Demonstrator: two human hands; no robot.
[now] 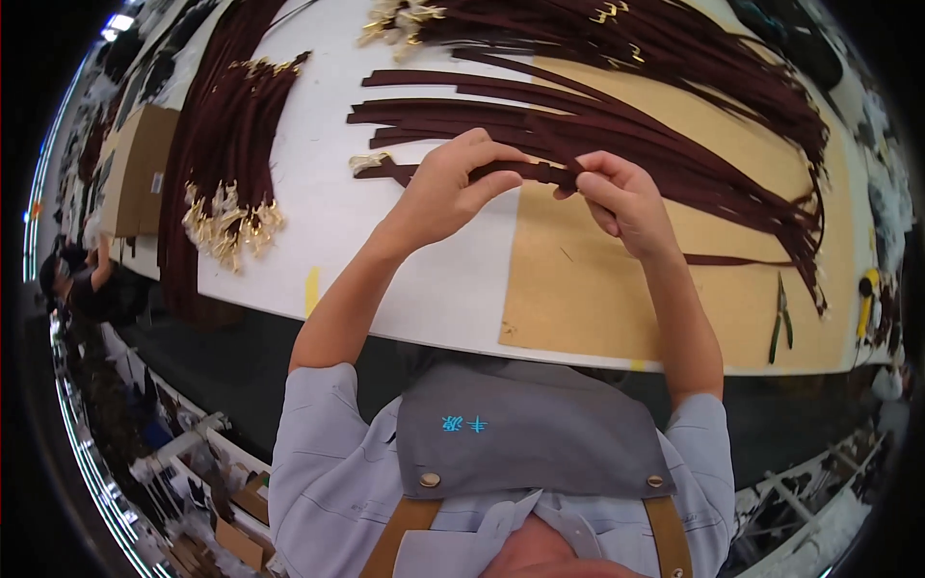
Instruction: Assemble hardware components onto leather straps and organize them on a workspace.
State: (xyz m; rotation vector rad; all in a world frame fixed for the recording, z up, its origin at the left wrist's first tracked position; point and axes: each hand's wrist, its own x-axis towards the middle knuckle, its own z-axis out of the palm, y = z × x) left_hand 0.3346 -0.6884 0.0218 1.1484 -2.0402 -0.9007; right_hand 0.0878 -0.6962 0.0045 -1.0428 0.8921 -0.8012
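Note:
A dark maroon strap (545,174) with loops partway along it stretches between my two hands, just above the table. One end carries a clip-like metal piece (370,163), pale and gold, lying to the left of my wrist. My left hand (441,191) is closed on the strap, thumb and fingers pinching it from the near and far sides. My right hand (624,200) pinches the same strap a short way to the right, at the loops. Beyond both hands, several loose maroon straps (424,109) lie side by side, their flat ends pointing left.
Bundled maroon straps with gold fittings (236,226) hang over the table's left side. More straps (617,39) are heaped at the far right. Pliers (780,323) and a yellow tool (867,299) lie on the right. Brown paper (578,303) covers part of the table. A cardboard box (140,171) and another person (92,294) are at left.

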